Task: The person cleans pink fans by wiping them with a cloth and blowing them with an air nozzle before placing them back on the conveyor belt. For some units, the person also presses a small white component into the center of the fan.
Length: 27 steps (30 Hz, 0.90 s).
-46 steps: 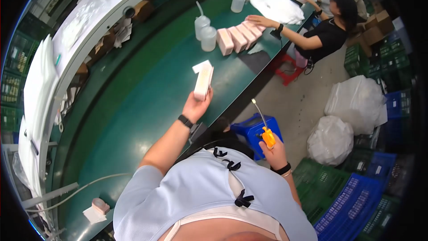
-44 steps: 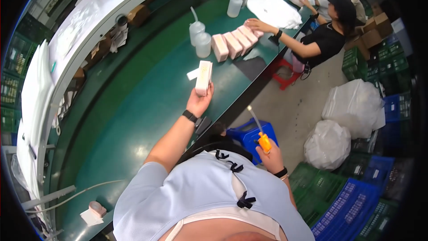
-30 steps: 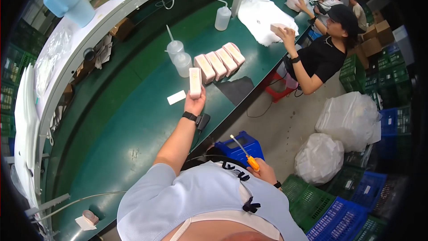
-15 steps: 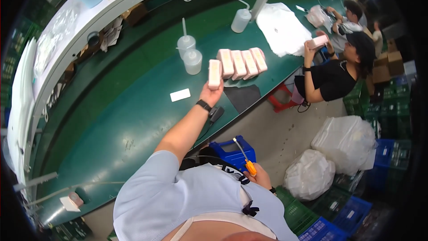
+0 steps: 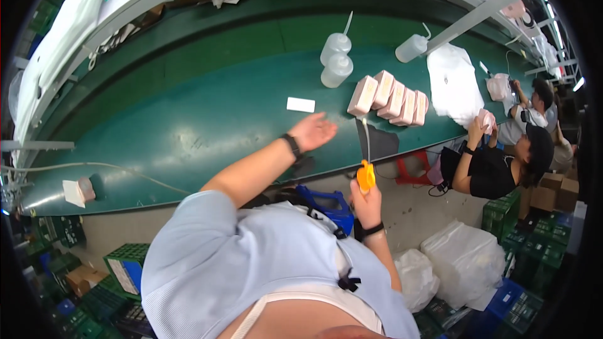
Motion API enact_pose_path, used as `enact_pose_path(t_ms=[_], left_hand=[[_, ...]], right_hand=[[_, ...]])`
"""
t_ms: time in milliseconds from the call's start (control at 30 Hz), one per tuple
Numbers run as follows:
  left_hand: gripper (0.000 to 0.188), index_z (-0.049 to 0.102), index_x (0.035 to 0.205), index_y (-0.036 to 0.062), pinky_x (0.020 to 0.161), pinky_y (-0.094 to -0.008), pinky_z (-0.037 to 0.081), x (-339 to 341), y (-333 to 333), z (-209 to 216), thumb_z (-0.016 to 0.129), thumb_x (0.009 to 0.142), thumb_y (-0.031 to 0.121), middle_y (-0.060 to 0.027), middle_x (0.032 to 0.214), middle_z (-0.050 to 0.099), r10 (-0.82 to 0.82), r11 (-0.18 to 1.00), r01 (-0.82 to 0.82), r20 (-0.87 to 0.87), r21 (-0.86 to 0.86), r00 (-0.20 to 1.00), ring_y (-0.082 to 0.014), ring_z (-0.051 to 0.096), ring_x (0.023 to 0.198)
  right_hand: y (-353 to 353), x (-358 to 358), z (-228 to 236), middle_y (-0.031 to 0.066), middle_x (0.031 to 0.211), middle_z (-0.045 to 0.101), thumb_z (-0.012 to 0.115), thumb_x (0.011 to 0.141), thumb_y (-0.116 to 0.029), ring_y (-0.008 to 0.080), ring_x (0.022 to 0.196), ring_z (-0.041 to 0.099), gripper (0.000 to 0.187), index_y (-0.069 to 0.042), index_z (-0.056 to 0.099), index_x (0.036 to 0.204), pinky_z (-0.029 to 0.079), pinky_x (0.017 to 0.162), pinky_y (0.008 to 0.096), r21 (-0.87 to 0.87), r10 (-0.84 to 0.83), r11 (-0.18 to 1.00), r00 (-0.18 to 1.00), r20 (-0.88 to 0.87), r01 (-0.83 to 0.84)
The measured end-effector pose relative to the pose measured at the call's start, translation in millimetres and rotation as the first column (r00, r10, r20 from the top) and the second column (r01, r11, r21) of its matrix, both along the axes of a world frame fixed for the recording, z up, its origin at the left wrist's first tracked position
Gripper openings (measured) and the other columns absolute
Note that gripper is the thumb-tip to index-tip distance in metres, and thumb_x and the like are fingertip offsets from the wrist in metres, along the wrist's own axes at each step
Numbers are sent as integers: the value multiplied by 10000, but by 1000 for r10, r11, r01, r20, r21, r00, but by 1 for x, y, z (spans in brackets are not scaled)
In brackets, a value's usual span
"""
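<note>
My left hand [image 5: 313, 132] is empty, its fingers spread palm-up over the green table [image 5: 207, 150]. In my right hand [image 5: 366, 204] is a tool with an orange handle [image 5: 366, 177], a thin straight shaft and a pale tip; its exact kind I cannot tell. The tip points up the table toward a row of several pale pink box-shaped pieces [image 5: 363, 95] leaning side by side. A dark grey cloth or mat [image 5: 382, 142] lies just below the row. Near my left hand is a small white rectangular card or slab [image 5: 301, 105].
Two translucent squeeze bottles [image 5: 337, 70] stand left of the row, another [image 5: 412, 48] beyond it. White sheeting [image 5: 453, 81] covers the table farther right, where a co-worker in black [image 5: 496, 166] handles a pink piece. Plastic bags [image 5: 461, 257] and crates lie on the floor.
My left hand has let go of a pink piece, now standing at the row's left end, and drawn back. My right hand has raised the orange-handled tool toward the table. The view has swung left.
</note>
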<state>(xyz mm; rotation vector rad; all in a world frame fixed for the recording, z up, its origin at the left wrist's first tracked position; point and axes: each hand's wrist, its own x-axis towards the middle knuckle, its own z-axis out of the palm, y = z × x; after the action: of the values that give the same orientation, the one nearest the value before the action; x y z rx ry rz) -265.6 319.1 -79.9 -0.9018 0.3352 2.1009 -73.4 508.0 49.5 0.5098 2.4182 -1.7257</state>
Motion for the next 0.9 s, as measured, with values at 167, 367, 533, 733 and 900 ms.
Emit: enact_pose_path(t_ms=[167, 367, 533, 733, 900], left_hand=[[327, 562, 1174, 28, 799, -298, 544, 91, -168, 51, 579, 990, 298, -126, 1154, 660, 94, 991, -113, -244, -66, 965, -217, 657, 963], [282, 609, 1129, 60, 718, -272, 538, 212, -265, 59, 562, 997, 304, -64, 1142, 671, 385, 852, -458, -289, -254, 877, -170, 666, 901], [218, 619, 1040, 72, 700, -260, 523, 260, -271, 81, 592, 977, 279, -49, 1029, 672, 505, 773, -556, -234, -304, 831, -153, 633, 855], [214, 632, 1043, 83, 740, -280, 521, 339, -324, 75, 591, 976, 282, -26, 1036, 673, 623, 626, -687, -292, -369, 725, -144, 628, 882], [173, 647, 998, 82, 721, -280, 517, 415, -386, 68, 602, 958, 245, -21, 962, 678, 776, 508, -809, -251, -296, 579, -138, 629, 821]], right_hand=[[3, -6, -99, 104, 890, 641, 670, 932, -178, 176, 840, 638, 201, -6, 622, 1022, 505, 760, 325, 195, -41, 978, 981, -190, 79], [-2, -4, -178, 77, 973, 660, 674, 937, -179, 175, 893, 636, 208, 13, 627, 1002, 515, 817, 349, 37, -215, 975, 973, -87, 219], [39, 0, -276, 129, 1142, 668, 667, 957, -254, 210, 1023, 609, 359, 57, 636, 1135, 458, 945, 345, 19, -88, 996, 994, -71, 90], [13, -21, -294, 126, 1120, 641, 672, 920, -277, 237, 1028, 595, 402, 27, 609, 1176, 490, 865, 368, -224, -274, 903, 894, 354, 366], [-56, -46, -237, 86, 881, 603, 660, 903, -255, 206, 818, 560, 249, -23, 588, 960, 475, 727, 359, -334, -105, 923, 960, 258, 191]])
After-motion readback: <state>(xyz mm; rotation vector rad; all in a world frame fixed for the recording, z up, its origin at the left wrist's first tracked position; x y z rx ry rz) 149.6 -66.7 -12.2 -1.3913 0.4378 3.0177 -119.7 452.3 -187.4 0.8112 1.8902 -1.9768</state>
